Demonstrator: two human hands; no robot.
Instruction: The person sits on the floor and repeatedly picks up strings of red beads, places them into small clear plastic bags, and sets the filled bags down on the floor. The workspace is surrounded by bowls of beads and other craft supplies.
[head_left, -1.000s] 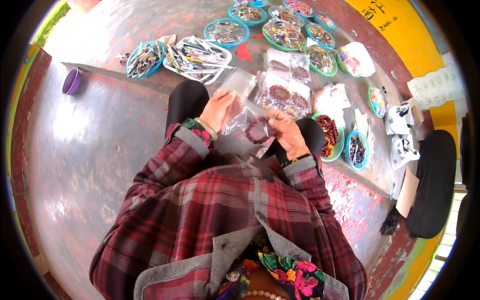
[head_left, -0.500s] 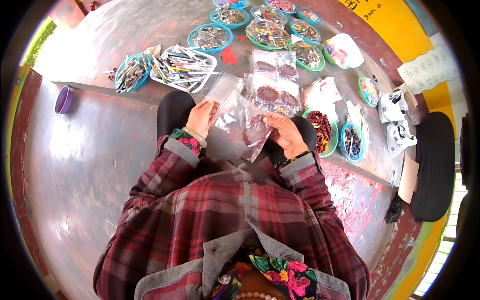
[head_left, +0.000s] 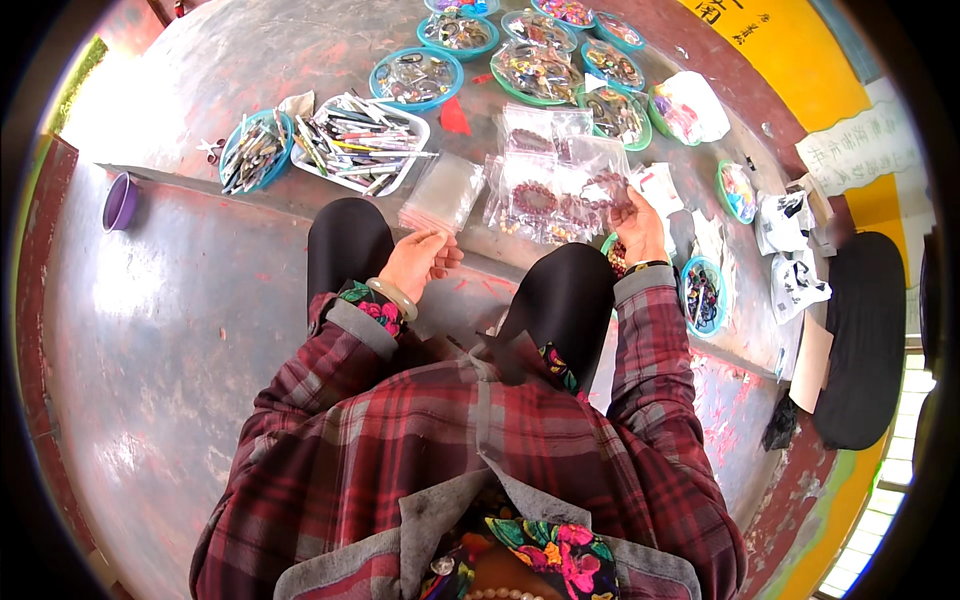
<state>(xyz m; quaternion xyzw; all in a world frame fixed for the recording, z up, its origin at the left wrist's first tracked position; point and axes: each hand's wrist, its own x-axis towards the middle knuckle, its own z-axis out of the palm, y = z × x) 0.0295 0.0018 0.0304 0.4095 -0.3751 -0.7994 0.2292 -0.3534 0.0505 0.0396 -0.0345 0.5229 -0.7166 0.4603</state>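
Note:
My right hand (head_left: 642,230) has its fingers closed on the edge of a clear plastic bag (head_left: 598,158) with a dark red beaded bracelet (head_left: 607,187) inside. This bag lies over the right side of a pile of bagged bracelets (head_left: 534,198). To the left is a stack of flat clear bags (head_left: 445,192) with pinkish near edges. My left hand (head_left: 415,264) is at that near edge, fingers curled together; whether they grip a bag is too small to tell. Partly behind my right hand, dark red beads (head_left: 617,258) show in a green basin.
A white tray of pens (head_left: 362,145) and a blue basket of pens (head_left: 257,152) stand left. Several basins of bagged trinkets (head_left: 538,70) fill the far side. A blue basket (head_left: 703,296) of small dark items sits right. A purple basin (head_left: 120,202) rests far left.
The bag with the bracelet has moved from over my lap to the right side of the pile, carried by my right hand. My left hand has let go of it and shifted slightly nearer.

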